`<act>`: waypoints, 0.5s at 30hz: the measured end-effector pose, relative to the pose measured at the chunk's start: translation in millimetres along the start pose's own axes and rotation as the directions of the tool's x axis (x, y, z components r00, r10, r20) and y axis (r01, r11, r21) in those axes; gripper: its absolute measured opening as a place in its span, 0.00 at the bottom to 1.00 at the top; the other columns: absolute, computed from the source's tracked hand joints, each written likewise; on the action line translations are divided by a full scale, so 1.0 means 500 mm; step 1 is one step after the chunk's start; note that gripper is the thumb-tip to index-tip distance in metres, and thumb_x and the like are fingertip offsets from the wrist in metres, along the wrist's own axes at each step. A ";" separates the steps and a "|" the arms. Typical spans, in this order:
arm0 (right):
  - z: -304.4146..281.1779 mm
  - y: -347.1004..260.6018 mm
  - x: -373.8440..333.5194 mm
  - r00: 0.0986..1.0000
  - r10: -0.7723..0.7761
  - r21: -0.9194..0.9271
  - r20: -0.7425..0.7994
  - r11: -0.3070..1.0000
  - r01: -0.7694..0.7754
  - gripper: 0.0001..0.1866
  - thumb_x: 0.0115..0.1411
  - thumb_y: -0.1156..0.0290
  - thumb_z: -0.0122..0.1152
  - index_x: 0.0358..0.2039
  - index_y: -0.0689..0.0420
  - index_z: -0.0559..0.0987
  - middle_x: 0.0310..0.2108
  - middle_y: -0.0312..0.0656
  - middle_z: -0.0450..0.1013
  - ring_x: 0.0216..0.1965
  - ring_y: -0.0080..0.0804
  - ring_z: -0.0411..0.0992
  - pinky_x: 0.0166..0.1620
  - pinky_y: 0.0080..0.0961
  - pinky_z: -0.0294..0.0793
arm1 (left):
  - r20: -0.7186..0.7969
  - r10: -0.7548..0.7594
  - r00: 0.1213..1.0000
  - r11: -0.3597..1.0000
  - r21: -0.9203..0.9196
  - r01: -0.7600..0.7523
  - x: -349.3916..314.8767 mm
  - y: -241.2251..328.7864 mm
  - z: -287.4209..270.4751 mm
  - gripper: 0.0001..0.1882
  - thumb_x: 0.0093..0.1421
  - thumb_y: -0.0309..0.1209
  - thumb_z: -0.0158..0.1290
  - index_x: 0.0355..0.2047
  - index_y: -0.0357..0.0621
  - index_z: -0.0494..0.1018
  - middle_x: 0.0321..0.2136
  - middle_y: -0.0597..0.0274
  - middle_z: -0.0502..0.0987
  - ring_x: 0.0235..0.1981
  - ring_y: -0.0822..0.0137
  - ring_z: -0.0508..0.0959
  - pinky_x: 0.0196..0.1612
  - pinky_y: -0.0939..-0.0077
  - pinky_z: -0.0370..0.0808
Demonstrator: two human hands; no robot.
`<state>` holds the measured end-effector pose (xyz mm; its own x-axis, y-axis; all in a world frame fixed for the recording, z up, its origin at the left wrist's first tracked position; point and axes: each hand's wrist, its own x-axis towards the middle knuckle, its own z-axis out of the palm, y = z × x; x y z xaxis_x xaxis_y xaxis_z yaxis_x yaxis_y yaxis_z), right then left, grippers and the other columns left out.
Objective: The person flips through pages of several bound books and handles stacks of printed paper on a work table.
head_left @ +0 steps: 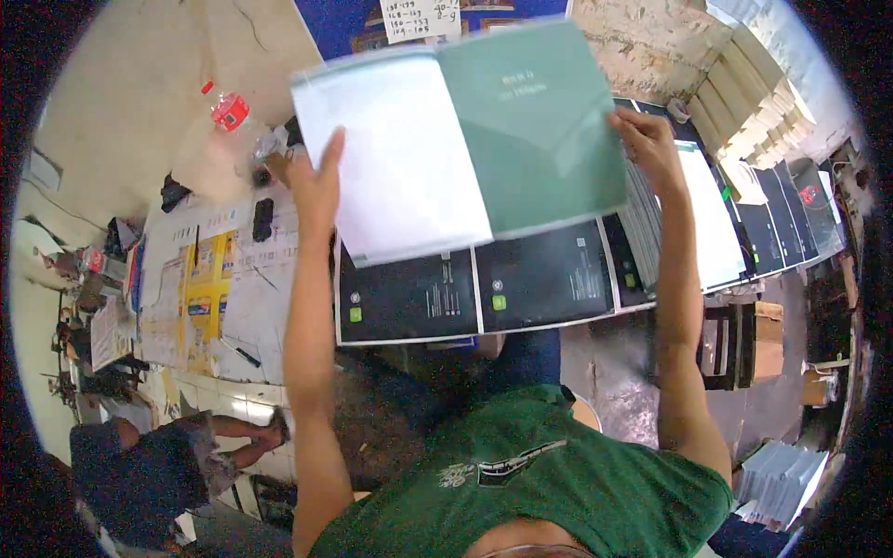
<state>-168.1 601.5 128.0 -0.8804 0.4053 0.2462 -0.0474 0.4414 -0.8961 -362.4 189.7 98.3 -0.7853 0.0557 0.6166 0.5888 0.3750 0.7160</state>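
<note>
In the head view, the green-and-white booklet is at the upper middle of the frame, spread wide with its white half to the left and its green half to the right, tilted so the right side rides higher. I cannot tell how many leaves it has. It looks light, flexible and rather floppy across the fold, with a smooth, faintly shiny green face that would probably slide under a loose touch. Creased corners and scuffs seem the main risk, so the 2 outer side edges look like the best places to hold, gently and well apart, with the fold left to bend freely.

The right hand is at the right edge of the green half, fingers curled in and drawn close, apparently pinching that edge. The left hand is at the left edge, its thumb raised over the white half and widely parted from the fingers, which spread outward past the edge; whether it presses on the paper I cannot tell.

Below, in the middle of the frame, black printed sheets lie on the table. A paper stack stands right of centre, near the right forearm.
</note>
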 end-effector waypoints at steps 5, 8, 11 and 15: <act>0.046 0.073 0.138 0.989 0.059 0.672 0.134 0.728 -0.135 0.22 0.67 0.57 0.51 0.47 0.65 0.76 0.42 0.48 0.78 0.39 0.33 0.77 0.36 0.24 0.72 | 0.065 0.147 0.987 0.989 -0.007 -0.147 0.137 0.029 0.049 0.16 0.60 0.37 0.59 0.38 0.33 0.79 0.31 0.53 0.83 0.31 0.65 0.81 0.39 0.72 0.74; 0.099 0.146 0.213 0.997 0.033 0.604 0.076 0.794 -0.073 0.18 0.62 0.68 0.58 0.50 0.62 0.74 0.41 0.43 0.77 0.37 0.30 0.76 0.39 0.24 0.77 | 0.211 0.189 0.959 0.973 0.094 -0.212 0.161 -0.002 0.088 0.13 0.58 0.33 0.57 0.40 0.39 0.79 0.36 0.54 0.82 0.38 0.62 0.80 0.45 0.70 0.73; 0.135 0.270 0.296 0.994 0.108 0.625 0.032 0.774 -0.104 0.19 0.57 0.80 0.56 0.51 0.57 0.73 0.34 0.39 0.75 0.31 0.25 0.74 0.33 0.20 0.76 | 0.345 0.501 0.793 0.841 0.020 -0.540 0.182 -0.165 0.145 0.16 0.56 0.27 0.52 0.45 0.46 0.79 0.44 0.55 0.79 0.46 0.60 0.77 0.52 0.69 0.71; 0.223 0.390 0.369 0.965 0.248 0.490 -0.086 0.854 -0.176 0.22 0.50 0.81 0.64 0.48 0.57 0.74 0.24 0.34 0.71 0.23 0.21 0.68 0.24 0.21 0.68 | 0.591 0.342 0.730 0.632 0.431 -0.645 0.172 -0.364 0.169 0.24 0.59 0.28 0.45 0.56 0.54 0.71 0.55 0.58 0.72 0.54 0.56 0.71 0.57 0.57 0.66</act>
<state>-392.7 673.1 -42.7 -0.8208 0.5693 0.0474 -0.1168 -0.0861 -0.9894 -553.3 204.5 -6.7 -0.4851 0.7160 0.5021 0.7956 0.5996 -0.0864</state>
